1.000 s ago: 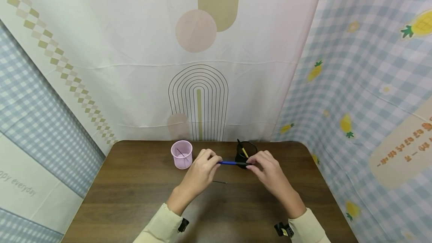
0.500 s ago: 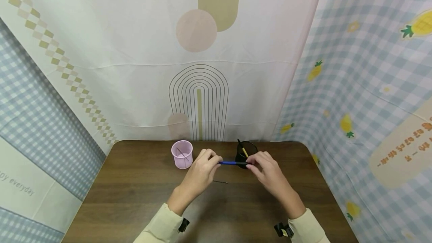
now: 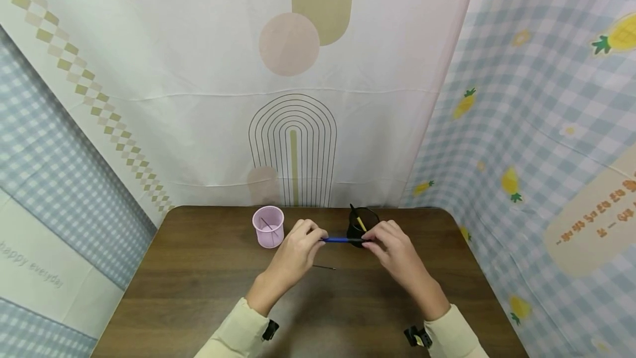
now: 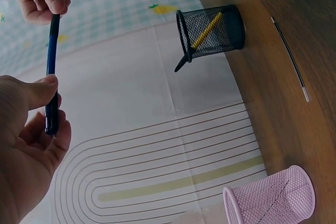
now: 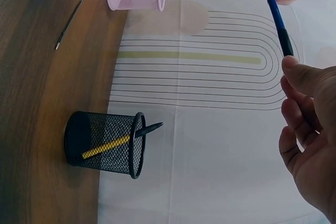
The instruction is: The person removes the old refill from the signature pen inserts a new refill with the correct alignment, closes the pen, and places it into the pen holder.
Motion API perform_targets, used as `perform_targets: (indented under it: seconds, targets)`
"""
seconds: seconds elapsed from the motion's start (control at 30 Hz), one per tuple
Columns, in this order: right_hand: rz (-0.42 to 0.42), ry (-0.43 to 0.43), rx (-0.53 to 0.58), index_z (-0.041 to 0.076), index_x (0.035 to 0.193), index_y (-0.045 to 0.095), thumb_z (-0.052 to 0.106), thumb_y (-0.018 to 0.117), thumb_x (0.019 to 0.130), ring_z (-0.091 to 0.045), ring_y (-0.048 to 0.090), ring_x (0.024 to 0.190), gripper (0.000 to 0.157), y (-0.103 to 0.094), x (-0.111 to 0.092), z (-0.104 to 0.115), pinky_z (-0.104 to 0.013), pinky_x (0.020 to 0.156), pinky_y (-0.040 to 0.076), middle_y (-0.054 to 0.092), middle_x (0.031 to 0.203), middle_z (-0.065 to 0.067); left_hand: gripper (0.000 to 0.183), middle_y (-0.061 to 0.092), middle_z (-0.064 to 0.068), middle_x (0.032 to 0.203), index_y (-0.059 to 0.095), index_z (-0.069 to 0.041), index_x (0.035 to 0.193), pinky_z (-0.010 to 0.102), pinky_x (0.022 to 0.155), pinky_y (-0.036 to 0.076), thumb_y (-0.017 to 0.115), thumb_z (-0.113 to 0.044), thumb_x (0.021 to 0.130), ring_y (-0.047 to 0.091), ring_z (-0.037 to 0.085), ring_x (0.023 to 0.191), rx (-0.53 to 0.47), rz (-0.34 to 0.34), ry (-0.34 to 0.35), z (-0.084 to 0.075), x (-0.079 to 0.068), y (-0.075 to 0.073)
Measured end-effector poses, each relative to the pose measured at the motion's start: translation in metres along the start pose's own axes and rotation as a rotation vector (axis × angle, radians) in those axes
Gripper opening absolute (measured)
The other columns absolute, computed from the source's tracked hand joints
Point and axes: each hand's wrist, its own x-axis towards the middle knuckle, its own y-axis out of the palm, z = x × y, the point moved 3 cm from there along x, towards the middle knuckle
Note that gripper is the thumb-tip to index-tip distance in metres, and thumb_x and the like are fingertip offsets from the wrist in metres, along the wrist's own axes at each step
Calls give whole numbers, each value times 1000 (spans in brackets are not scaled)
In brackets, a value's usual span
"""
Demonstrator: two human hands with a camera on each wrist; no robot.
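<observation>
A blue pen (image 3: 338, 240) with a black grip section is held level above the table between both hands. My left hand (image 3: 297, 247) pinches its blue end between thumb and fingers. At the black end, my right hand (image 3: 392, 245) pinches it the same way. A thin pen refill (image 4: 290, 56) lies on the table beneath the hands, partly covered by the left hand in the head view. Behind the right hand stands a black mesh pen cup (image 5: 105, 142) holding a yellow and black pen (image 5: 113, 145).
To the left of the left hand, a pink mesh cup (image 3: 268, 228) stands near the back edge, with a thin dark stick, perhaps a refill, inside. The brown wooden table (image 3: 199, 291) meets a hanging printed cloth (image 3: 213, 126) at the back.
</observation>
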Motion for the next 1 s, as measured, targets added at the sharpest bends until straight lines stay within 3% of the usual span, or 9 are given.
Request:
perform_targets:
  seconds: [0.67, 1.0]
  targets:
    - [69, 72, -38, 17, 99, 71, 8, 82, 86, -6, 53, 87, 18, 2, -4, 2, -22, 68, 48, 66, 96, 10, 14, 63, 1, 94, 72, -10, 99, 29, 79, 54, 77, -3, 88, 59, 18, 91, 30, -21, 20, -3, -2, 1]
    - [84, 36, -44, 15, 104, 73, 6, 83, 84, -9, 58, 93, 24, 3, -1, 7, -27, 71, 54, 67, 102, 7, 16, 62, 0, 94, 72, -11, 100, 29, 80, 53, 77, -2, 88, 59, 18, 91, 25, -5, 9, -3, -1, 4]
